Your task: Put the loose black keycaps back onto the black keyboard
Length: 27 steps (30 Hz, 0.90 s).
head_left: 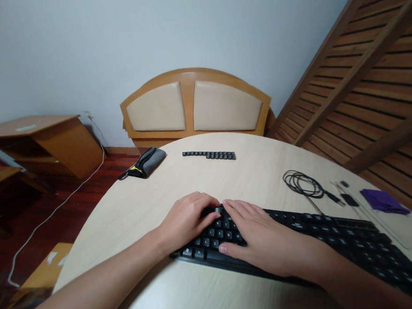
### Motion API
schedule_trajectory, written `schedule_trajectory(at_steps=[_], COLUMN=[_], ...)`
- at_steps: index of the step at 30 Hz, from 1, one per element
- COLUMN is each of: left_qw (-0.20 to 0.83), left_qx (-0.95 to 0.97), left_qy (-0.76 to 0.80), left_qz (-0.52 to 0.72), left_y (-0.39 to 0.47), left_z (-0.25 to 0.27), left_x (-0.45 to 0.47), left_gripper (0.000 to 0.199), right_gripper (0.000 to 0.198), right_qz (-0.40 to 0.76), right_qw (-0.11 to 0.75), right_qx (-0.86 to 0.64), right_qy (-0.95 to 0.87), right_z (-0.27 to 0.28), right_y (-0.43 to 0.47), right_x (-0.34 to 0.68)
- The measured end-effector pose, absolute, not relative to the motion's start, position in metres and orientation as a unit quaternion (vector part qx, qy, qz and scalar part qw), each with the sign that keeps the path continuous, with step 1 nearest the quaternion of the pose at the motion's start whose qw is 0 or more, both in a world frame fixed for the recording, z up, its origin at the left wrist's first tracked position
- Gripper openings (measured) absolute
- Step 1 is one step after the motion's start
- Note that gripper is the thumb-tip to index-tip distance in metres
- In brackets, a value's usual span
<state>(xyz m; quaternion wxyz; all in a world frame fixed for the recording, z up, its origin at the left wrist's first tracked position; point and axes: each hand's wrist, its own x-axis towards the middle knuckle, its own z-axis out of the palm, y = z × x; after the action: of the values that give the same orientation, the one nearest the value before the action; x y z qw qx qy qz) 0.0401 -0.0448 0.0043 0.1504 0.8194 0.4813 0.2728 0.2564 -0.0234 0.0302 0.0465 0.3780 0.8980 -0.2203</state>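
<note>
A black keyboard [231, 262] lies slantwise across the near part of the round table. My left hand [189, 216] is at its far left corner, thumb and index finger closed around a dark keycap [218, 211]; the fingertips partly hide it. Stretched over the keys, my right hand [262, 230] has its fingertips at the far edge beside that keycap and its thumb on the lower rows. It covers the middle of the keyboard. Farther back, several loose black keycaps [220, 155] stand lined up in rows on the table.
On the pale tabletop [140, 225] are a grey and black pouch [148, 162], a coiled black cable [304, 185], a small black piece [349, 200], thin metal tools [383, 227] and a folded purple cloth [384, 201]. A wooden headboard [189, 104] stands behind.
</note>
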Motion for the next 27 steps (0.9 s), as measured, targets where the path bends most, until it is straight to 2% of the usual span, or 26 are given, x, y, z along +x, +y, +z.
schedule_trajectory(at_steps=[5,10,12,17,27], left_qw=[0.162,0.203,0.226,0.259,0.25], left_qx=[0.81,0.79,0.779,0.76,0.774], left_qy=[0.492,0.494,0.493,0.499,0.492], left_qz=[0.275,0.301,0.315,0.325,0.311], left_y=[-0.044,-0.042,-0.041,-0.038,-0.039], left_z=[0.003,0.003,0.003,0.003,0.003], left_x=[0.039,0.037,0.037,0.036,0.035], left_gripper=[0.013,0.017,0.018,0.017,0.02], right_gripper=[0.073,0.028,0.019,0.018,0.017], right_qz=[-0.223,-0.208,-0.214,-0.231,-0.247], right_qw=[-0.059,-0.173,-0.202,-0.238,-0.242], right_qx=[0.333,0.324,0.331,0.329,0.327], right_qy=[0.914,0.906,0.897,0.885,0.879], right_z=[0.023,0.009,0.004,-0.002,-0.002], right_y=[-0.017,-0.004,0.0,0.003,0.004], right_x=[0.254,0.249,0.248,0.248,0.249])
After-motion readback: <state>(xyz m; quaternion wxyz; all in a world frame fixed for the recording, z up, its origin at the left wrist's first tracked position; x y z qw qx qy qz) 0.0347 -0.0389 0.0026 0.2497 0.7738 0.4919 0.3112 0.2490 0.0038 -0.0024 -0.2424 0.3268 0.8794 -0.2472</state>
